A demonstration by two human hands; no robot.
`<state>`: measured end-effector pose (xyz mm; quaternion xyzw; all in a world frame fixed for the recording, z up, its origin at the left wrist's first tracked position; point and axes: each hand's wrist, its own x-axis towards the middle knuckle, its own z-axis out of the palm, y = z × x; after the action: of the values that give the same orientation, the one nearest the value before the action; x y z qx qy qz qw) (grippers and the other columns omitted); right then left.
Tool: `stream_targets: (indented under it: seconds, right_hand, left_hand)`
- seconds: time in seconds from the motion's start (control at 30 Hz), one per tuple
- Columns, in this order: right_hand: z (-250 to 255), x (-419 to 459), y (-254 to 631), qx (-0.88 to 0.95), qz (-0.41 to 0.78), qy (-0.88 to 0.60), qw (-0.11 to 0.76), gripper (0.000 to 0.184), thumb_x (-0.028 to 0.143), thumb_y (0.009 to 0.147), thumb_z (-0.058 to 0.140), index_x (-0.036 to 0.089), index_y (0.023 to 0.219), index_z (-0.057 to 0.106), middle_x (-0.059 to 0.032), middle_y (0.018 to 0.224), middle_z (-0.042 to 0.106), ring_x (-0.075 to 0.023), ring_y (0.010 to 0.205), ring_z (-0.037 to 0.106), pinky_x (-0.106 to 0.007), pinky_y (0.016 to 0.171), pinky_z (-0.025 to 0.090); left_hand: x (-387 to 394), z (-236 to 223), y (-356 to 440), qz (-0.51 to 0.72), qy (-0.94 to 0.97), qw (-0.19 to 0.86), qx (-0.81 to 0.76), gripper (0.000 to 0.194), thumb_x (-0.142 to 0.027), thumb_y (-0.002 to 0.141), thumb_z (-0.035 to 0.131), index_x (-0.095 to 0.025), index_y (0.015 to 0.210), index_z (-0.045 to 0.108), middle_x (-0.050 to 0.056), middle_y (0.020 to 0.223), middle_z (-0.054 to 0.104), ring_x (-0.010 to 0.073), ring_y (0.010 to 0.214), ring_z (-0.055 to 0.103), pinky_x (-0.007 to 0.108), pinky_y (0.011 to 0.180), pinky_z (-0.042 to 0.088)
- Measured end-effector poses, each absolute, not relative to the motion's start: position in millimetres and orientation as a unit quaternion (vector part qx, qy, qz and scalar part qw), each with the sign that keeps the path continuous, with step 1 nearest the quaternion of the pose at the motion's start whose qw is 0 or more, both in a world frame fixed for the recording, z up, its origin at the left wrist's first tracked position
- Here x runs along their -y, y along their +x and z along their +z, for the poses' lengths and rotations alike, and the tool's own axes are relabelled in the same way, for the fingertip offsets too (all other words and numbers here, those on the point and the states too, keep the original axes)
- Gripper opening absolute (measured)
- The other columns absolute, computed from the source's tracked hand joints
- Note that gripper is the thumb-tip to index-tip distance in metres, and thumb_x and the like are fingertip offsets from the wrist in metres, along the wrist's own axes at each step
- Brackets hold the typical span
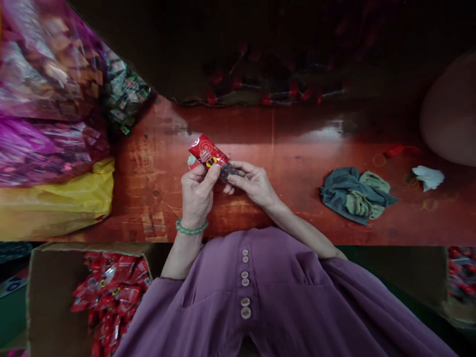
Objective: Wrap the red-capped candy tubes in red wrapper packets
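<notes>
Above the table, in front of my purple shirt, I hold a small red printed packet [206, 148] at a slant. My left hand [197, 191], with a green bead bracelet [191, 229] at the wrist, pinches its lower edge between thumb and fingers. My right hand [253, 181] grips a dark, bumpy piece [228, 171] at the packet's lower right end. I cannot tell whether this piece is part of the packet or separate from it. Something small and pale shows behind the packet's left side, mostly hidden.
Clear bags of small wrapped items [55, 74] and a yellow bag [63, 198] lie at left. A dark box [178, 59] with red-ended items stands at the back. Cloths [357, 193] and a white scrap [428, 177] lie at right. Below left, a carton [52, 297] holds red packets.
</notes>
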<state>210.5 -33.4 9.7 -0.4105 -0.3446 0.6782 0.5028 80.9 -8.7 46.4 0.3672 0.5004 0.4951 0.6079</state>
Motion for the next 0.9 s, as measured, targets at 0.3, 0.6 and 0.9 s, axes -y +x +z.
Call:
stream_targets:
  seconds: [0.3, 0.6, 0.9]
  right_hand:
    - [14, 37, 212, 0.395, 0.605, -0.452, 0.523, 0.042, 0.041, 0.083, 0.072, 0.022, 0.120, 0.063, -0.0036, 0.112, 0.072, -0.0157, 0.092, 0.071, -0.034, 0.086, 0.063]
    - [18, 35, 218, 0.360, 0.672, -0.388, 0.518, 0.050, 0.032, 0.070, 0.085, 0.023, 0.115, 0.067, -0.0023, 0.116, 0.067, -0.0147, 0.102, 0.067, -0.032, 0.096, 0.059]
    - [15, 37, 226, 0.365, 0.661, -0.411, 0.510, 0.046, 0.045, 0.077, 0.078, 0.024, 0.117, 0.068, -0.0025, 0.108, 0.068, -0.0126, 0.082, 0.070, -0.032, 0.083, 0.063]
  left_hand:
    - [10, 35, 92, 0.527, 0.310, 0.588, -0.529, 0.036, -0.049, 0.057, 0.090, -0.021, 0.073, 0.074, -0.003, 0.072, 0.071, 0.0090, 0.066, 0.062, 0.024, 0.074, 0.051]
    - [9, 41, 87, 0.558, 0.279, 0.589, -0.514, 0.031, -0.044, 0.064, 0.087, -0.020, 0.079, 0.076, 0.000, 0.080, 0.075, 0.0122, 0.075, 0.069, 0.026, 0.082, 0.054]
    - [17, 45, 98, 0.534, 0.287, 0.641, -0.470, 0.031, -0.045, 0.066, 0.087, -0.019, 0.080, 0.075, 0.004, 0.084, 0.077, 0.0197, 0.082, 0.072, 0.035, 0.079, 0.057]
